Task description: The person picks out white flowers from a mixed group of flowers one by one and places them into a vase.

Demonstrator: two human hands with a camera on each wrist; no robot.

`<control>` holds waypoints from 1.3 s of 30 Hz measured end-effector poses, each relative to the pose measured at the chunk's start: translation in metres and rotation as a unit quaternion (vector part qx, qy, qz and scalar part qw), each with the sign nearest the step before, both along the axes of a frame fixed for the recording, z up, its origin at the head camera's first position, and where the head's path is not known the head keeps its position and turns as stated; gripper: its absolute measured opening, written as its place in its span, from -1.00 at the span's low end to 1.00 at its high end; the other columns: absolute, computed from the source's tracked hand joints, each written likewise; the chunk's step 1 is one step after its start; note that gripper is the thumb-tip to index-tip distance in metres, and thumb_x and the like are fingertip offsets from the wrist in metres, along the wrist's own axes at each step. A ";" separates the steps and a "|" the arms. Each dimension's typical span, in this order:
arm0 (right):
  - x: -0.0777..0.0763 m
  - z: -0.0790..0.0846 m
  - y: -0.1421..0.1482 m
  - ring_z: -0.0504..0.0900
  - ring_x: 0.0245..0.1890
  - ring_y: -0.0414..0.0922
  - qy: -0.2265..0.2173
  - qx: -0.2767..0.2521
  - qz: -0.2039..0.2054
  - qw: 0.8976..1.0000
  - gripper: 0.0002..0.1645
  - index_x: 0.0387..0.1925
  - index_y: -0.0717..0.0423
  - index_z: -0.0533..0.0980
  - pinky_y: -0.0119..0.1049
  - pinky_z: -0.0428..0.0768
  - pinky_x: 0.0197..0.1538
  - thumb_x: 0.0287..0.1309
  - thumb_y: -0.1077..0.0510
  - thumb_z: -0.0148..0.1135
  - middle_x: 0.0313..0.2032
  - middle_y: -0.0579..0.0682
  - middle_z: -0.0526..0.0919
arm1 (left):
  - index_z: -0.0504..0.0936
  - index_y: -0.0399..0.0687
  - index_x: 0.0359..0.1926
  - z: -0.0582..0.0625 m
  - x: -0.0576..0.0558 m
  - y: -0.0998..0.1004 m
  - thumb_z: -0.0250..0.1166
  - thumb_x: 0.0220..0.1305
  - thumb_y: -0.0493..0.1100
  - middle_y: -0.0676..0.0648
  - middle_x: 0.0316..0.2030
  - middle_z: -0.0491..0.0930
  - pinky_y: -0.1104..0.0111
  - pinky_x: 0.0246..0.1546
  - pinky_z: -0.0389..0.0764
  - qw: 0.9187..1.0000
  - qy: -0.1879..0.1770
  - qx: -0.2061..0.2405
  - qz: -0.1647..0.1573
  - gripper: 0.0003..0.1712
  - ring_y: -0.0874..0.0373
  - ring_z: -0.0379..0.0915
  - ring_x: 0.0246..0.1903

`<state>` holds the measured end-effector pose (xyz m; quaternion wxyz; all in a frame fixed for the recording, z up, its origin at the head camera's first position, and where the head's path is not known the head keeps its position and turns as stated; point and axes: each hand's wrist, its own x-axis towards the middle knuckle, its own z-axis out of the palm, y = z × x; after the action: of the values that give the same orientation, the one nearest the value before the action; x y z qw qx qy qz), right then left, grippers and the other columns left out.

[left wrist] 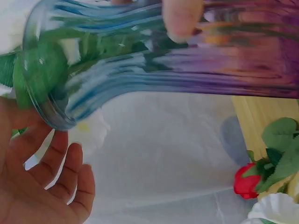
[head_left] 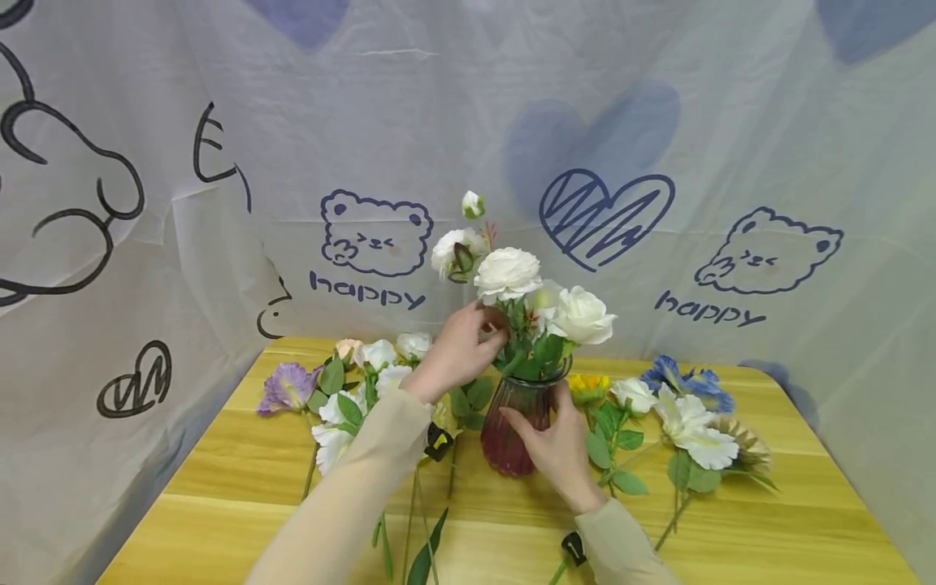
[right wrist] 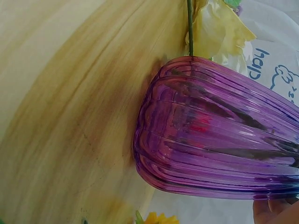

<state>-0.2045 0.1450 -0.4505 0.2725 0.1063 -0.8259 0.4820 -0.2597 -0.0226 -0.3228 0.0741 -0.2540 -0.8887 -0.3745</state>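
Observation:
A ribbed glass vase point(head_left: 512, 431), purple-pink below and bluish at the neck, stands upright on the table. My right hand point(head_left: 559, 451) grips its side, thumb across the front and fingers at the right; the fingertips point(right wrist: 273, 211) show below the vase in the right wrist view. White artificial flowers, including a ruffled one point(head_left: 508, 274) and a rose point(head_left: 582, 315), rise from its mouth. Just above the rim, my left hand point(head_left: 461, 345) pinches among their stems and leaves, its fingertips partly hidden by the foliage. Dark stems show through the glass in the right wrist view.
On the wooden table point(head_left: 504, 528), a purple flower point(head_left: 288, 388) and several white ones lie left. A yellow flower point(head_left: 588, 387), blue flowers point(head_left: 687, 383) and a white lily-like flower point(head_left: 696, 429) lie right. A red rose point(left wrist: 246, 181) shows in the left wrist view. Printed cloth hangs behind.

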 end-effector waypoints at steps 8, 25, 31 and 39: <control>-0.002 0.000 0.001 0.71 0.05 0.06 0.010 0.003 -0.003 1.000 -0.22 0.19 0.12 0.40 0.03 0.69 0.00 -0.02 0.07 0.59 0.06 0.18 0.71 | 0.68 -0.25 0.03 -0.008 -0.003 0.000 0.14 0.41 -0.16 -0.25 0.18 0.56 0.04 0.27 0.54 0.998 0.011 -0.058 -0.015 -0.67 -0.17 0.53 0.16; -0.001 0.001 -0.001 0.71 0.06 0.04 0.004 -0.003 0.001 1.000 -0.21 0.21 0.11 0.39 0.02 0.69 0.01 -0.02 0.06 0.59 0.07 0.15 0.70 | 0.78 -0.09 -0.13 -0.022 -0.001 -0.008 0.24 0.43 -0.12 -0.08 -0.30 0.79 0.33 -0.27 0.70 0.991 0.012 0.121 0.058 -0.77 0.14 0.68 -0.36; -0.001 0.000 0.000 0.70 0.09 0.05 0.001 -0.006 0.005 1.000 -0.20 0.23 0.10 0.38 0.03 0.68 0.05 -0.01 0.07 0.59 0.10 0.16 0.69 | 0.80 -0.13 -0.19 -0.022 -0.008 -0.001 0.25 0.41 -0.15 -0.10 -0.35 0.79 0.35 -0.33 0.66 0.989 0.025 0.129 0.070 -0.78 0.11 0.66 -0.40; -0.002 0.001 0.001 0.69 0.12 0.06 0.003 -0.003 0.007 1.000 -0.19 0.23 0.11 0.38 0.04 0.67 0.09 -0.02 0.07 0.59 0.10 0.17 0.70 | 0.78 -0.10 -0.12 -0.019 -0.012 0.006 0.25 0.37 -0.16 -0.10 -0.18 0.79 0.27 -0.18 0.71 0.987 -0.045 0.139 0.069 -0.79 0.05 0.70 -0.23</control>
<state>-0.2063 0.1460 -0.4494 0.2720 0.1131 -0.8229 0.4859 -0.2716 -0.0164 -0.3422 0.0936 -0.1623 -0.8459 -0.4994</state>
